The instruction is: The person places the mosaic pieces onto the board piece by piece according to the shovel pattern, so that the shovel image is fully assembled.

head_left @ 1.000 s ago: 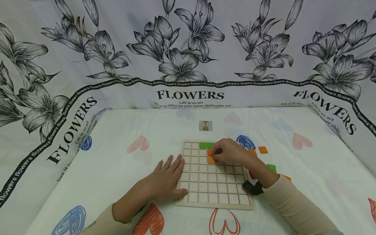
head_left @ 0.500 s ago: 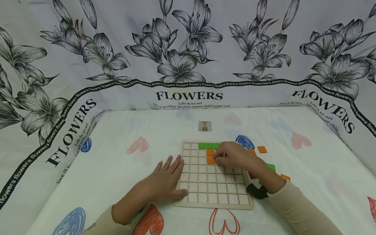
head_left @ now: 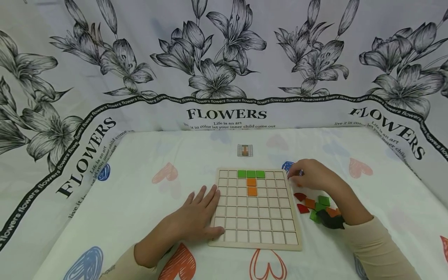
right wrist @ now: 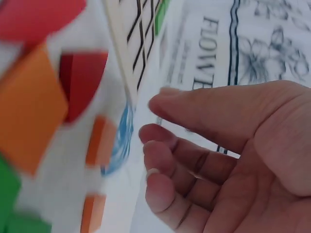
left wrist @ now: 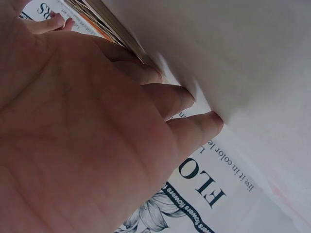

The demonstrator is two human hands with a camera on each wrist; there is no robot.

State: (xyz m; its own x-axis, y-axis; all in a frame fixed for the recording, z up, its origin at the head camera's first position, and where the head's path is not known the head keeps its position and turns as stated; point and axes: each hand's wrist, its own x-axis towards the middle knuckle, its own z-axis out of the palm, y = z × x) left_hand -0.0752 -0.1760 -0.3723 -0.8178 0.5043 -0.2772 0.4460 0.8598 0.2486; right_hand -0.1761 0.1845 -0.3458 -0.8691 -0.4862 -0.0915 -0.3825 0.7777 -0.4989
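Note:
A square wooden grid board (head_left: 255, 246) lies on the cloth in the head view. Green tiles (head_left: 251, 174) fill three cells of its top row, and two orange tiles (head_left: 252, 186) run down below the middle one. My left hand (head_left: 196, 217) rests along the board's left edge, fingers extended and thumb over the lower rim. Beyond the upper right edge hovers my right hand (head_left: 313, 177), its thumb and loosely bent fingers apart with nothing between them. In the right wrist view, an orange tile (right wrist: 100, 141) and a red curved piece (right wrist: 87, 85) lie near those fingertips.
Loose red pieces (head_left: 302, 209), green tiles (head_left: 323, 200) and orange tiles (head_left: 309, 203) are heaped right of the board, partly under a black band (head_left: 330, 221) at the right wrist. A small picture card (head_left: 245, 150) lies behind the board. A flower-printed curtain (head_left: 224, 58) hangs at the back.
My right hand has left the board and moved right, over the loose pieces. A third green tile now shows fully in the top row. The left hand stays put.

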